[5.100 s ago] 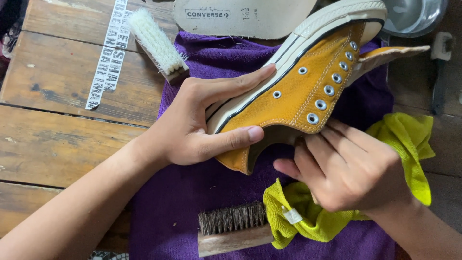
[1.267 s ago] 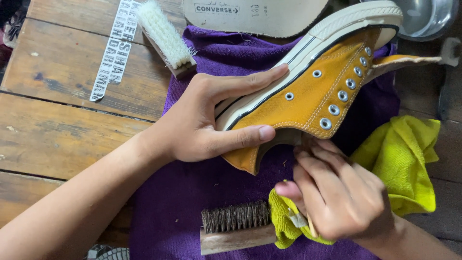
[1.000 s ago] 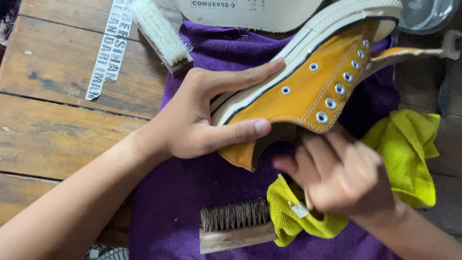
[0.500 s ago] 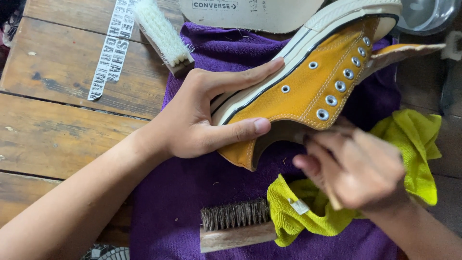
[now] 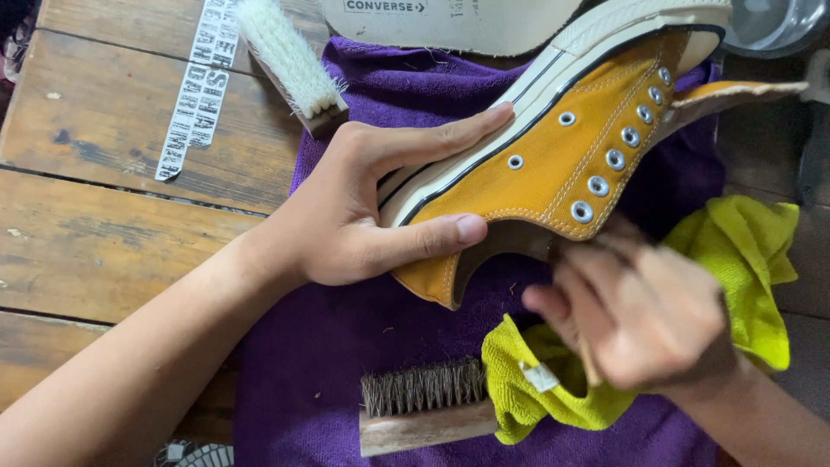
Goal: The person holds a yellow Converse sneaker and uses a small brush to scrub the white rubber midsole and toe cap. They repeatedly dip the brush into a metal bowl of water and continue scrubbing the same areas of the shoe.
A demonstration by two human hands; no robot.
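Gripping a mustard-yellow canvas sneaker (image 5: pixel 553 164), the left hand (image 5: pixel 363 216) clamps it at the heel end: thumb on the canvas side, fingers along the white rubber sole. The sneaker is held tilted over a purple towel (image 5: pixel 320 346), toe pointing far right, tongue sticking out past the eyelets, no laces in them.

Right hand (image 5: pixel 640 320) sits just near the sneaker's opening, fingers curled and blurred; a yellow-green cloth (image 5: pixel 743 268) bunches under and around it. Cannot tell whether the fingers pinch the cloth or only rest on it, or whether they touch the canvas.

Around:
- Dark-bristled wooden brush (image 5: pixel 424 406) lies on the towel, near edge, just left of the cloth's near corner, bristles up.
- White-bristled brush (image 5: pixel 290 60) at far left, half on the towel's corner, half on the wooden table (image 5: pixel 104 225).
- Flat white shoelace with dark printing (image 5: pixel 199 86) lies on the planks left of that brush.
- Pale insole (image 5: pixel 458 26) at the far edge, partly cut off by the frame.
- Metal bowl (image 5: pixel 778 26) far right, mostly out of frame.

A dark object at the right edge is too cut off to make out. Something round with slats at the bottom edge is also unreadable.
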